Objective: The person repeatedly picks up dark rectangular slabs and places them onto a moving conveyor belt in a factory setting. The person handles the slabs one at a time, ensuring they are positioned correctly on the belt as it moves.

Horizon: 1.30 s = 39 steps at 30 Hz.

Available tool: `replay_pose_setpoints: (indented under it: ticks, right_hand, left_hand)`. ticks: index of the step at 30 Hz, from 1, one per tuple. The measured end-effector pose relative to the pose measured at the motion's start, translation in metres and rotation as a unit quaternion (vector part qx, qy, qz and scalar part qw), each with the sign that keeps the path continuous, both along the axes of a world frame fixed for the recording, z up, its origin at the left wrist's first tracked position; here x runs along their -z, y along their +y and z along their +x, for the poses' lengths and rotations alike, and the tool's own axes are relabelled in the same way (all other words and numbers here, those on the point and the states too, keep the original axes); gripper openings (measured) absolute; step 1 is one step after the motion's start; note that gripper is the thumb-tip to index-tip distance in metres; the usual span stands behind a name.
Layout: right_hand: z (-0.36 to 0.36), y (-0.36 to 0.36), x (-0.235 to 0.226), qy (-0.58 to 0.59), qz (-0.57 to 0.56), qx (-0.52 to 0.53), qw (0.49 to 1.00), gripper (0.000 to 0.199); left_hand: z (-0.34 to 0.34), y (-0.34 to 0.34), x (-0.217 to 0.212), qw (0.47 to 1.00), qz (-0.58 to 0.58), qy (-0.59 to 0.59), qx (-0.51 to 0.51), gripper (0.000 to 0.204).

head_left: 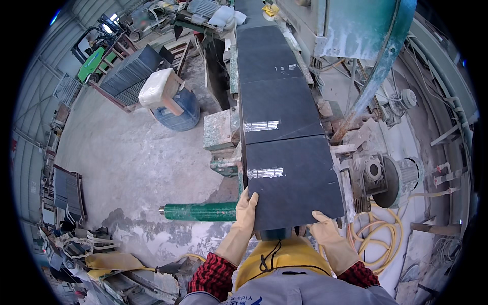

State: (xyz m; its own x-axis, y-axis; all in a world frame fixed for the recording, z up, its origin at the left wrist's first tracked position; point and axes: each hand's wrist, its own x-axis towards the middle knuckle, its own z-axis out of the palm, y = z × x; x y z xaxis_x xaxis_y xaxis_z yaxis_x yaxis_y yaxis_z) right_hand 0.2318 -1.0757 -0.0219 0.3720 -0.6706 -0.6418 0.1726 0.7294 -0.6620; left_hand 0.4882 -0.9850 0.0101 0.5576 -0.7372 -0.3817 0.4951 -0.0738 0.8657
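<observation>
A dark grey stone slab lies at the near end of a roller line, with a silver strip mark on its top face. My left hand, in a cream rubber glove, grips the slab's left edge near the front corner, thumb on top. At the front right corner my gloved right hand lays its thumb over the edge; its other fingers are hidden beneath. Straight behind, a second slab sits almost touching the first, and a third slab lies farther back.
A green roller sticks out to the left. Beyond it stand a blue drum and stacked slabs. On the right are a motor with a wheel and coiled yellow hose. A green forklift is far left.
</observation>
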Motion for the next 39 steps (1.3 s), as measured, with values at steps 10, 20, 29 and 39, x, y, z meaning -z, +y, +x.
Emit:
replay_pose_setpoints:
  ticks: [10,20,29,39]
  right_hand:
    - [-0.001,-0.042,-0.027,-0.024,0.314,-0.148,0.937,0.038]
    - [-0.008,-0.010,-0.019,-0.141,0.256,-0.090,0.952,0.046]
    - [0.077,-0.011,-0.091,0.094,-0.893,-0.317,0.305,0.007]
    - [0.047,-0.042,-0.063,0.145,-0.866,-0.335,0.341,0.009]
  left_hand:
    - [0.029,0.001,0.016,0.959,0.124,-0.238,0.090,0.053]
    - [0.058,0.057,-0.077,0.913,0.264,-0.272,0.151,0.050]
    - [-0.018,0.203,-0.014,0.967,0.225,-0.119,0.015,0.054]
    - [-0.124,0.344,-0.015,0.949,0.272,-0.094,-0.126,0.053]
